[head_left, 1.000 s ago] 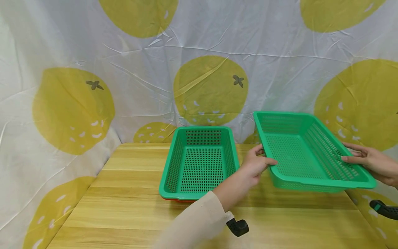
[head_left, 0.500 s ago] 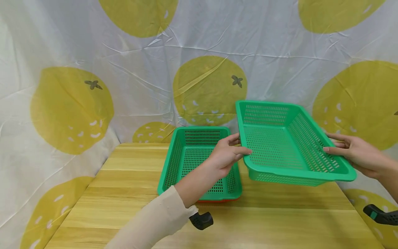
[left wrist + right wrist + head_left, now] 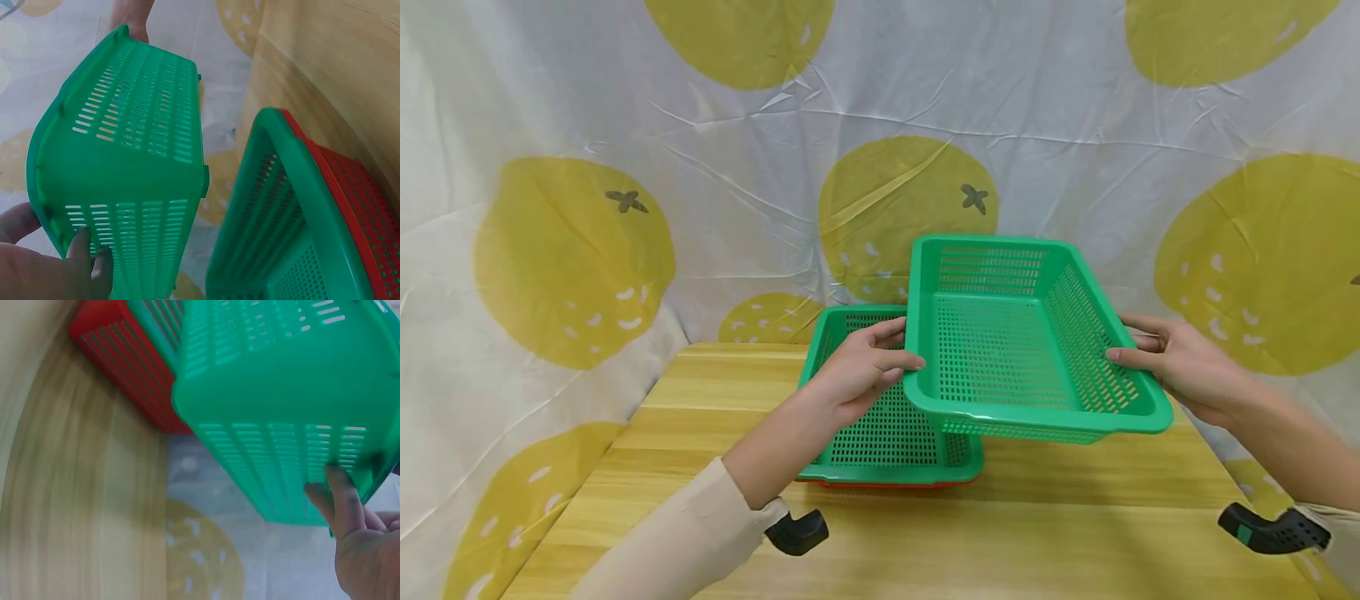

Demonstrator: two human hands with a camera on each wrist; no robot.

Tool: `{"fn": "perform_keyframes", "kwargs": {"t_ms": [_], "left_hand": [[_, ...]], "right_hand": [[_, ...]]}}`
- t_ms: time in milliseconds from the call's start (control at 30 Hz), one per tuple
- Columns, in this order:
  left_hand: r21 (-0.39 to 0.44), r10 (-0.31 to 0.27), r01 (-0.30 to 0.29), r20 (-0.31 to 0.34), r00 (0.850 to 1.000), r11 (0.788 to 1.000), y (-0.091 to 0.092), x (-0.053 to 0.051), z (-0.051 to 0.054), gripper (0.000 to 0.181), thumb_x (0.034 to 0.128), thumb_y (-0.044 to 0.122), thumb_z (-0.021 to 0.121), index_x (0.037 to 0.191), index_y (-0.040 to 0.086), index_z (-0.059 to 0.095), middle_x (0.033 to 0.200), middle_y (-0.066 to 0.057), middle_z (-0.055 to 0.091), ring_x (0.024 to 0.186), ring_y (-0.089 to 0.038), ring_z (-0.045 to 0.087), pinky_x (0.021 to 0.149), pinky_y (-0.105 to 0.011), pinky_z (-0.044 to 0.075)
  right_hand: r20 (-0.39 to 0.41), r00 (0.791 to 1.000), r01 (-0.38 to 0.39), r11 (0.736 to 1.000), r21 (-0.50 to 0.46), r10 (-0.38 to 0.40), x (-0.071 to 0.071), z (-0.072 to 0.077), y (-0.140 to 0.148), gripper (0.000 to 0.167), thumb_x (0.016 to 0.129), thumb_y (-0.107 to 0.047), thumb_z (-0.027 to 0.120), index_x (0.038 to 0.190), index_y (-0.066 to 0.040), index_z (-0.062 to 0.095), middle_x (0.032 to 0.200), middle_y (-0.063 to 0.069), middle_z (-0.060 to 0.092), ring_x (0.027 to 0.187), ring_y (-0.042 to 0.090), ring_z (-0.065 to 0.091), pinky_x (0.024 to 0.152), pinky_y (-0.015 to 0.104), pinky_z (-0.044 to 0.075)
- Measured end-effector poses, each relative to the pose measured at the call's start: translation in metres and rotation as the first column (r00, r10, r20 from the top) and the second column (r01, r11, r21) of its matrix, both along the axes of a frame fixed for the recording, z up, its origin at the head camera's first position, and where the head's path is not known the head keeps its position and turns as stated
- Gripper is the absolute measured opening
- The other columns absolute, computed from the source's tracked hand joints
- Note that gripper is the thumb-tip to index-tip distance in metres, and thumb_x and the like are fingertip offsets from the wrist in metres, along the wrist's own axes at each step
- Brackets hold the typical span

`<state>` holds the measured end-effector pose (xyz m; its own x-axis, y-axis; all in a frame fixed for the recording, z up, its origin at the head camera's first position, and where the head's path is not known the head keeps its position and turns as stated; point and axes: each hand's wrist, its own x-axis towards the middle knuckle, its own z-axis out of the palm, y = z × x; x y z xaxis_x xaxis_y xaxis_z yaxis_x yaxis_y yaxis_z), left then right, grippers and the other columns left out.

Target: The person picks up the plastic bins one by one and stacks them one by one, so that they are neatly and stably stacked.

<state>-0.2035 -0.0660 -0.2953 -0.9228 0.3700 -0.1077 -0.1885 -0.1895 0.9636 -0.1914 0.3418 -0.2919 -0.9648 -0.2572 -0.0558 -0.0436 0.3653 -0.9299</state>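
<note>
Between both hands a green plastic basket (image 3: 1000,350) is held up in the air, tilted with its right side lower. My left hand (image 3: 861,371) grips its left rim, thumb over the edge and fingers against the outer wall. My right hand (image 3: 1180,367) pinches the right rim the same way. Below and to the left, a second green basket (image 3: 880,475) sits inside a red basket (image 3: 362,212) on the table; the raised basket hides part of it. In the left wrist view the raised basket (image 3: 125,169) stands apart from that stack.
The stack rests on a wood-grain table (image 3: 700,433). A white curtain (image 3: 737,208) with a lemon print hangs right behind the table's back edge. Black wrist-camera mounts (image 3: 797,533) stick out below each sleeve.
Both hands have carried the held green basket leftward and slightly upward, from the right side to partly over the stack. The stacked baskets have stayed in place.
</note>
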Motion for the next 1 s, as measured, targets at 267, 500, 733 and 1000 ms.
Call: {"fn": "perform_keyframes", "kwargs": {"t_ms": [267, 500, 733, 1000], "left_hand": [[-0.036, 0.009, -0.010, -0.008, 1.000, 0.999, -0.033, 0.001, -0.002, 0.080, 0.0928, -0.009, 0.064, 0.163, 0.006, 0.028, 0.163, -0.015, 0.030, 0.145, -0.033, 0.038, 0.119, -0.043, 0.031], [-0.080, 0.010, -0.011, -0.014, 1.000, 0.997, -0.059, 0.002, 0.000, 0.081, 0.0937, -0.006, 0.063, 0.164, 0.004, 0.024, 0.166, -0.016, 0.024, 0.146, -0.035, 0.034, 0.121, -0.046, 0.025], [-0.094, 0.011, -0.013, -0.028, 1.000, 0.995, -0.082, 0.003, -0.001, 0.082, 0.0944, -0.006, 0.061, 0.165, 0.003, 0.019, 0.168, -0.018, 0.018, 0.150, -0.035, 0.026, 0.123, -0.047, 0.019], [-0.105, 0.014, -0.016, -0.022, 1.000, 0.994, -0.103, 0.004, -0.007, 0.083, 0.0950, -0.005, 0.060, 0.165, 0.002, 0.016, 0.169, -0.018, 0.013, 0.152, -0.034, 0.021, 0.123, -0.046, 0.018]], "right_hand": [[0.014, 1.000, -0.012, 1.000, -0.019, 0.012, -0.004, -0.001, -0.036, 0.087, 0.105, -0.017, 0.065, 0.165, 0.001, 0.005, 0.137, 0.034, 0.056, 0.099, 0.030, 0.074, 0.086, 0.040, 0.060], [0.002, 1.000, -0.030, 0.999, -0.021, 0.030, -0.012, -0.002, -0.061, 0.087, 0.102, -0.018, 0.069, 0.165, 0.001, 0.011, 0.136, 0.032, 0.059, 0.100, 0.028, 0.074, 0.088, 0.036, 0.059], [-0.012, 0.998, -0.055, 0.996, -0.064, 0.054, -0.019, -0.009, -0.082, 0.086, 0.102, -0.015, 0.069, 0.165, 0.000, 0.012, 0.138, 0.033, 0.056, 0.106, 0.030, 0.072, 0.091, 0.037, 0.058], [0.014, 0.998, -0.065, 0.994, -0.093, 0.067, -0.028, -0.019, -0.103, 0.086, 0.101, -0.015, 0.071, 0.164, 0.001, 0.015, 0.136, 0.030, 0.060, 0.110, 0.033, 0.070, 0.095, 0.037, 0.056]]}}
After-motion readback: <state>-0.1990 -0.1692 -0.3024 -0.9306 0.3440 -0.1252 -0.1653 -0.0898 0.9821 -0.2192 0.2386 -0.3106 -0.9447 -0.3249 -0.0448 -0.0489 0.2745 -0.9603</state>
